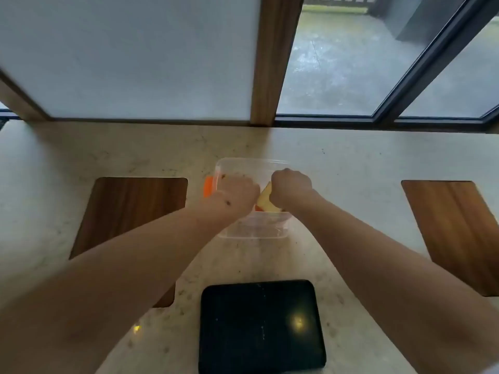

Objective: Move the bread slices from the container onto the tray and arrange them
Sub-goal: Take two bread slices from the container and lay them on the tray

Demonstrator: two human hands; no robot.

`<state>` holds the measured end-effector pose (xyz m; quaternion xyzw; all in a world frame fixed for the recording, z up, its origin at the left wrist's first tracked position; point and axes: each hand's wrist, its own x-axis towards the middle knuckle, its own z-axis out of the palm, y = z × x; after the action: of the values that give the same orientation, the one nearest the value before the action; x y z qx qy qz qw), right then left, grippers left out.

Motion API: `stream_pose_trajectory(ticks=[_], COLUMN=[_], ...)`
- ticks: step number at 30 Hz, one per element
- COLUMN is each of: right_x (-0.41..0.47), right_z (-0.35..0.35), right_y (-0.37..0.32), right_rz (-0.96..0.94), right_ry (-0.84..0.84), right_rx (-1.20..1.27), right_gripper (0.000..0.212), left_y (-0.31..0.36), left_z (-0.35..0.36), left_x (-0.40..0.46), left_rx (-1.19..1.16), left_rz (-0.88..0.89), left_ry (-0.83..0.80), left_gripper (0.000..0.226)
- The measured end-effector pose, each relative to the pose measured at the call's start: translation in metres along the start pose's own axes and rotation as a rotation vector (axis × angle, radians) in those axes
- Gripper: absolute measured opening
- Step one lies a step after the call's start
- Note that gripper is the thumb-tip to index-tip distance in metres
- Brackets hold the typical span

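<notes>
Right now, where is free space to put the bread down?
The black tray near the person is bare. The counter is also open between the clear container and each wooden board. Inside the container it is crowded: both hands and a bread slice.

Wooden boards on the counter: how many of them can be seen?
2. One wooden board lies left of the clear container, partly under the left forearm; the other wooden board lies at the right edge, cut off by the frame.
</notes>
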<state>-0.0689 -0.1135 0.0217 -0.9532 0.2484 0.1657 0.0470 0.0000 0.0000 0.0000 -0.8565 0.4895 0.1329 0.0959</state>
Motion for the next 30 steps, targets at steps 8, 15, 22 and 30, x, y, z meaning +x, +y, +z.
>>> stream_pose_trajectory(ticks=[8, 15, 22, 30], right_x=[0.03, 0.043, 0.055, 0.067], right_z=[0.008, 0.018, 0.029, 0.03], right_y=[0.001, 0.003, 0.001, -0.001], right_rz=[-0.082, -0.101, -0.094, -0.059], right_ry=[-0.094, -0.118, -0.117, -0.095], right_rx=[-0.094, -0.146, -0.163, -0.107], right_gripper=[0.016, 0.009, 0.007, 0.014], left_y=[-0.014, -0.007, 0.008, 0.015], left_z=[0.008, 0.019, 0.024, 0.02], left_x=[0.038, 0.059, 0.073, 0.079], left_rx=[0.156, 0.231, 0.356, 0.347], left_rz=[0.04, -0.021, -0.052, -0.133], left_ry=[-0.09, -0.121, -0.236, -0.224], left_gripper=[0.031, 0.013, 0.015, 0.028])
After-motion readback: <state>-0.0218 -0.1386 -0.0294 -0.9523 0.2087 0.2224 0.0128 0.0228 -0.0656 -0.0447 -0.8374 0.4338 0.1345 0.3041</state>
